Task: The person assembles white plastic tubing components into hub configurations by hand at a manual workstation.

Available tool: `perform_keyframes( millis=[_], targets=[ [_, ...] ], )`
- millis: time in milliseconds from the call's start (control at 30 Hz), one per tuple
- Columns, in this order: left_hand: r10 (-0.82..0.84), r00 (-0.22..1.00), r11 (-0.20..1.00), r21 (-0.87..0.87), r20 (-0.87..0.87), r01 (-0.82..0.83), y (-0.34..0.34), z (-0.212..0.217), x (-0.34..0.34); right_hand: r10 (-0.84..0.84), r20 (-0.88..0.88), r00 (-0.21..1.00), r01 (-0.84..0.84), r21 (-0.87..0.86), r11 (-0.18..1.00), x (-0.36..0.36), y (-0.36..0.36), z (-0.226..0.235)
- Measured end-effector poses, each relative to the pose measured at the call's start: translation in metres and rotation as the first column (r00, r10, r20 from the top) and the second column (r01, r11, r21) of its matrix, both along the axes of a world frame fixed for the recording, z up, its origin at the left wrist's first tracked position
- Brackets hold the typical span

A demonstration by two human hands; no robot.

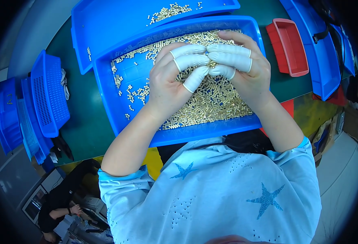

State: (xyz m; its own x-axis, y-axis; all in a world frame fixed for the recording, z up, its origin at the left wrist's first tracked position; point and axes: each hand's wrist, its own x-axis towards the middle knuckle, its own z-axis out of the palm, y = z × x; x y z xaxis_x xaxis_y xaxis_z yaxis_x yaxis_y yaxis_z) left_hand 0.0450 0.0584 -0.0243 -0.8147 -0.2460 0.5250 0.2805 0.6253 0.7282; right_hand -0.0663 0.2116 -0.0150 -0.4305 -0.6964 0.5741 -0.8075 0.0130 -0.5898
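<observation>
— dark green tabletop [85, 122] runs under everything, with blue trays spread over it. what are the hands doing?

— both are raised over the near blue tray [105, 81], which is heaped with small brass pins [211, 101]. the left hand [169, 83] and right hand [248, 67] meet fingertip to fingertip above the middle of the heap.

— are the fingers covered?

— yes, white finger cots [191, 61] sit on the fingers of both hands. the fingers are drawn in narrow, pinched together on a few brass pins that show as a small gold spot right where the two sets of fingertips touch.

— where do most of the pins lie?

— thick toward the right and near side of the tray, thinning to scattered ones on the left. the tray's near edge sits just at the person's chest, against a light blue shirt [211, 195] with stars.

— and around it?

— a second blue tray [105, 24] lies farther off, partly tucked behind the first, with a small pile of the same pins at its far edge. a red bin [291, 49] sits to the right, beside another blue tray [321, 73]. on the left, blue mesh baskets [49, 93] are stacked on edge. another person in dark clothes [61, 199] shows at the lower left, well apart from the trays.
</observation>
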Motion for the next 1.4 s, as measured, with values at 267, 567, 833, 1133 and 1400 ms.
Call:
perform_keyframes(
  millis=[267, 567, 833, 1133, 1400],
  targets=[
    [-0.012, 1.000, 0.999, -0.029, 0.009, 0.013, -0.0029, -0.0004, 0.0019, -0.013, 0.043, 0.999, 0.013, 0.007, 1.000, 0.0014, -0.0019, 0.0008],
    [-0.007, 1.000, 1.000, -0.025, -0.013, 0.007, -0.0018, 0.0000, 0.0033, -0.062, 0.087, 0.994, 0.064, -0.020, 0.998, 0.0042, -0.0018, -0.0018],
    [0.005, 1.000, 0.999, -0.044, -0.026, -0.006, -0.0023, 0.0013, 0.0023, -0.027, 0.015, 1.000, 0.028, -0.046, 0.999, 0.0011, -0.0014, -0.0033],
    [0.013, 1.000, 1.000, 0.004, -0.003, -0.013, -0.0017, -0.0008, 0.0022, -0.050, 0.102, 0.994, 0.053, -0.029, 0.998, 0.0027, -0.0021, -0.0031],
    [0.004, 1.000, 0.999, 0.048, 0.019, -0.005, -0.0017, -0.0014, 0.0002, 0.010, 0.220, 0.975, -0.014, 0.017, 1.000, 0.0009, -0.0009, -0.0047]
  ],
)
